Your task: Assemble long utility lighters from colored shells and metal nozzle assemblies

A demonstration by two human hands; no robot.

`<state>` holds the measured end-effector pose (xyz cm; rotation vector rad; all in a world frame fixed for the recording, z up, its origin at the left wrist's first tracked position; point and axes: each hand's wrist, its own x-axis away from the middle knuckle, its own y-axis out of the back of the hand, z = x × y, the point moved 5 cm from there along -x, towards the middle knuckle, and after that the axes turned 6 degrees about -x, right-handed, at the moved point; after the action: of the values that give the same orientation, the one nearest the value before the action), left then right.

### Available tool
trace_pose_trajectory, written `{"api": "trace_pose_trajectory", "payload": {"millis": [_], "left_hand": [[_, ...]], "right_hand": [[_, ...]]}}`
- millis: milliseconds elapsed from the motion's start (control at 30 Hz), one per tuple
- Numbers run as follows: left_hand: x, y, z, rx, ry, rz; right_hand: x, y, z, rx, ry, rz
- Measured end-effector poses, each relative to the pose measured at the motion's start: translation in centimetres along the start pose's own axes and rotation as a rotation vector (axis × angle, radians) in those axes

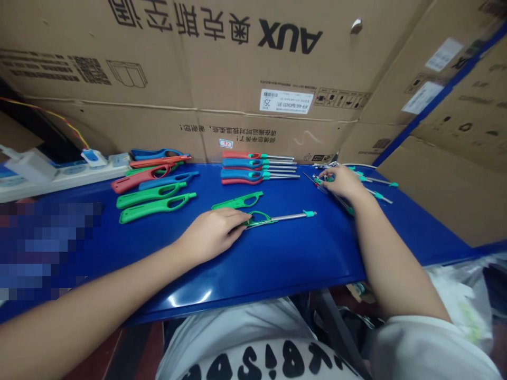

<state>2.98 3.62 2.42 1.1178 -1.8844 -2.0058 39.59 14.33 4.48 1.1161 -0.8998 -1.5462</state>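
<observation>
My left hand (217, 232) is closed around the handle end of a green lighter (261, 217), whose metal tube (291, 216) points right and ends in a teal piece. Just behind it lies a loose green handle shell (237, 200). Over at the right, my right hand (343, 182) pinches among a cluster of small metal and teal lighter parts (319, 179); what exactly its fingertips hold is too small to tell. More thin tubes with teal ends (380, 195) lie beyond that wrist.
Several green, red and blue handle shells (158, 206) lie at the left. Lighters with metal tubes (241, 169) are stacked at the back middle. A power strip (63, 177) runs along the left, and cardboard (222, 74) walls the back and right of the blue table (277, 264).
</observation>
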Motion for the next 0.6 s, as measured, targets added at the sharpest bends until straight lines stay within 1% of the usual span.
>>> {"api": "trace_pose_trajectory", "payload": {"millis": [100,200,333,600], "left_hand": [[-0.1,0.3,-0.2,-0.014,-0.008,-0.020],[-0.2,0.5,-0.3,-0.025,-0.011,-0.024],[-0.3,0.6,-0.3,-0.020,0.002,-0.009],[-0.4,0.6,-0.2,-0.032,0.014,0.019]], "right_hand": [[-0.1,-0.2,0.0,-0.019,0.086,-0.049],[-0.2,-0.6,-0.1,-0.018,0.132,-0.031],[-0.1,-1.1,-0.1,0.012,0.119,0.008],[0.0,-0.9,0.2,0.003,0.083,0.001]]}}
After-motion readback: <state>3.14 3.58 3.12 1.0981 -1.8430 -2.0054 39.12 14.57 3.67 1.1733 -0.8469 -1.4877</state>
